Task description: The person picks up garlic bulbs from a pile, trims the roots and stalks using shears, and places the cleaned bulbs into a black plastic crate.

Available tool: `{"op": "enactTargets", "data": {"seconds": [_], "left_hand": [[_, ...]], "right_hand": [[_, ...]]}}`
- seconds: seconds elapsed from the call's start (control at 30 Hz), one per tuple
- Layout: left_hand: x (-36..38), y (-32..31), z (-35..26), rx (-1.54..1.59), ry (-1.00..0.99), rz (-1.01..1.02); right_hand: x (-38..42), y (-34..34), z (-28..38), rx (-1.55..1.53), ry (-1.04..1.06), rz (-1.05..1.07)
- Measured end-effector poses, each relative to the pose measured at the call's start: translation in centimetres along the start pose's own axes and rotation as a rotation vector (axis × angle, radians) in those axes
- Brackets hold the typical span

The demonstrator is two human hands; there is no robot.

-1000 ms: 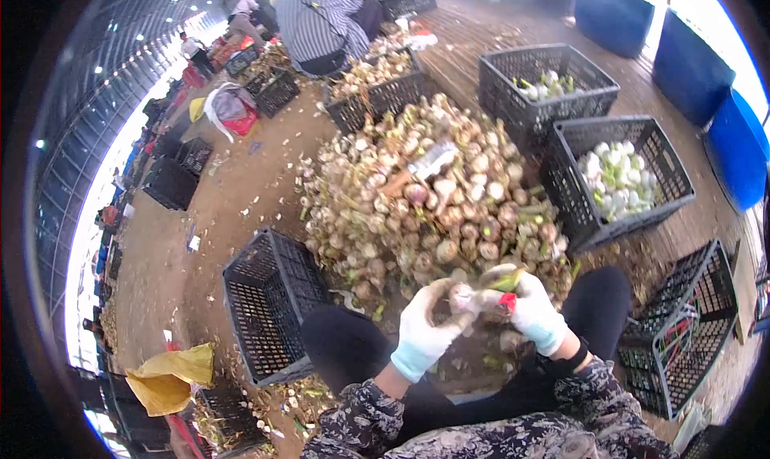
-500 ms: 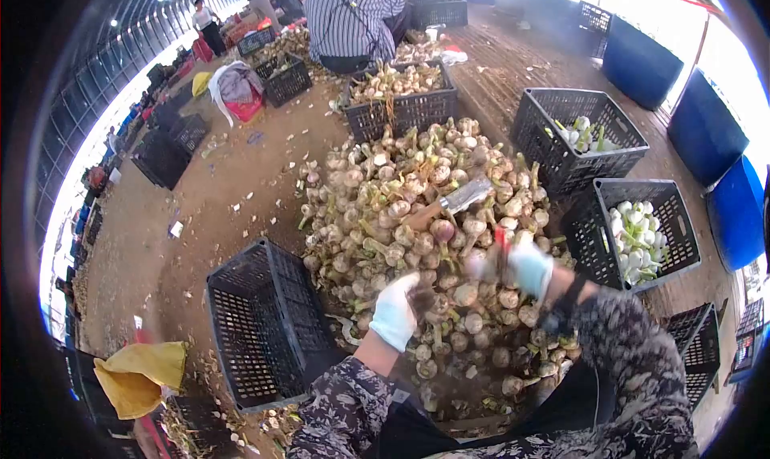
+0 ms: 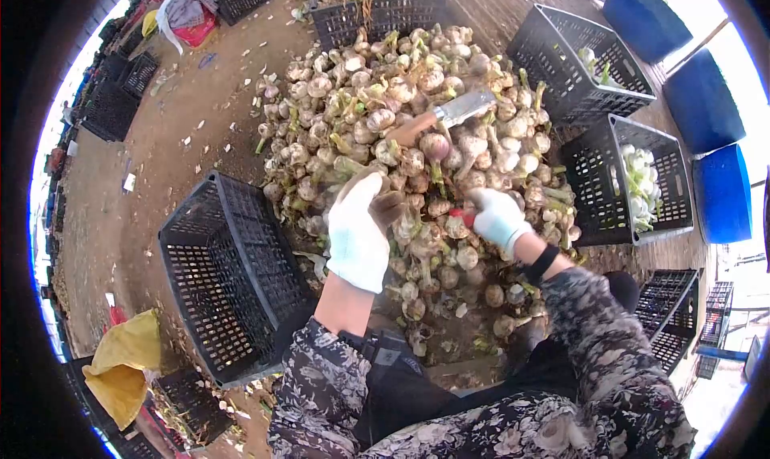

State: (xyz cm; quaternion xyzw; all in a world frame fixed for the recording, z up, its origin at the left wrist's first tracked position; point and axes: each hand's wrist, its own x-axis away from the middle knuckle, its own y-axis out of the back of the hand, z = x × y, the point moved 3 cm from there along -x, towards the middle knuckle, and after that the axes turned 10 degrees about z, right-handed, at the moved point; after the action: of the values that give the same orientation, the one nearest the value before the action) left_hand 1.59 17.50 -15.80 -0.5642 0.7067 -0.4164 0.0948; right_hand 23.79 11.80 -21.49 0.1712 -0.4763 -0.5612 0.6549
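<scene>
A large heap of garlic bulbs (image 3: 321,122) with cut stems lies in front of me. My left hand (image 3: 358,233), in a white glove with soiled fingertips, reaches over its near left side, fingers bent and apart among the bulbs. No bulb shows clearly inside that hand. My right hand (image 3: 499,220), also gloved, is closed around a red-handled tool (image 3: 461,216); its working end cannot be made out against the garlic. Farther up the heap rests a wide-bladed knife (image 3: 465,108) with a wooden handle.
A black crate (image 3: 233,274) stands tilted at my left. On the right, one crate (image 3: 589,182) holds trimmed white garlic (image 3: 639,188), and another crate (image 3: 553,66) stands beyond it. Blue barrels (image 3: 698,98) line the right side. A yellow cloth (image 3: 128,363) lies lower left.
The view has tilted down. My left hand has moved left over the heap, and my right hand has come nearer my body, still holding the red-handled tool.
</scene>
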Motion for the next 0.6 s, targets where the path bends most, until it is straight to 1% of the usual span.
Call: {"op": "enactTargets", "data": {"seconds": [0.07, 0.1, 0.13, 0.2, 0.23, 0.27, 0.33, 0.4, 0.43, 0.47, 0.5, 0.53, 0.6], "left_hand": [[0.5, -1.0, 0.2, -0.023, 0.026, -0.025], [0.0, -0.6, 1.0, -0.046, -0.023, 0.039], [0.9, -1.5, 0.8, -0.030, 0.031, 0.050], [1.4, -1.7, 1.2, -0.064, 0.044, 0.086], [1.4, -1.3, 1.5, -0.123, 0.005, 0.101], [1.3, -1.0, 2.0, -0.093, 0.024, 0.160], [2.8, -2.1, 2.0, -0.213, 0.136, 0.070], [3.3, -3.0, 2.7, -0.346, 0.221, 0.123], [3.9, -4.1, 2.9, -0.347, 0.310, 0.154], [4.5, -5.0, 3.2, -0.350, 0.402, 0.179], [4.5, -6.6, 3.6, -0.168, 0.303, 0.417], [5.3, -6.6, 3.7, -0.168, 0.264, 0.359], [6.3, -6.7, 2.7, -0.079, 0.262, 0.476]], "right_hand": [[-0.4, -4.6, -0.9, 0.224, 0.004, 0.072], [-0.2, -6.4, -0.9, 0.259, 0.005, 0.134], [0.0, -7.5, -1.0, 0.207, 0.062, -0.016], [-1.6, -8.2, -3.8, 0.077, 0.158, -0.119], [-0.7, -5.8, -2.6, -0.090, 0.114, -0.242], [0.4, -3.6, -1.6, -0.268, 0.060, -0.314], [2.6, 0.2, 0.3, -0.341, 0.258, -0.515], [6.0, 4.4, 4.4, -0.182, 0.473, -0.554], [7.7, 5.3, 6.2, -0.077, 0.498, -0.592], [9.1, 6.2, 7.9, 0.066, 0.564, -0.564], [9.9, 6.0, 8.7, 0.051, 0.671, -0.509], [10.8, 5.7, 9.5, 0.035, 0.776, -0.450], [12.6, 6.1, 10.3, 0.053, 0.781, -0.467]]}}
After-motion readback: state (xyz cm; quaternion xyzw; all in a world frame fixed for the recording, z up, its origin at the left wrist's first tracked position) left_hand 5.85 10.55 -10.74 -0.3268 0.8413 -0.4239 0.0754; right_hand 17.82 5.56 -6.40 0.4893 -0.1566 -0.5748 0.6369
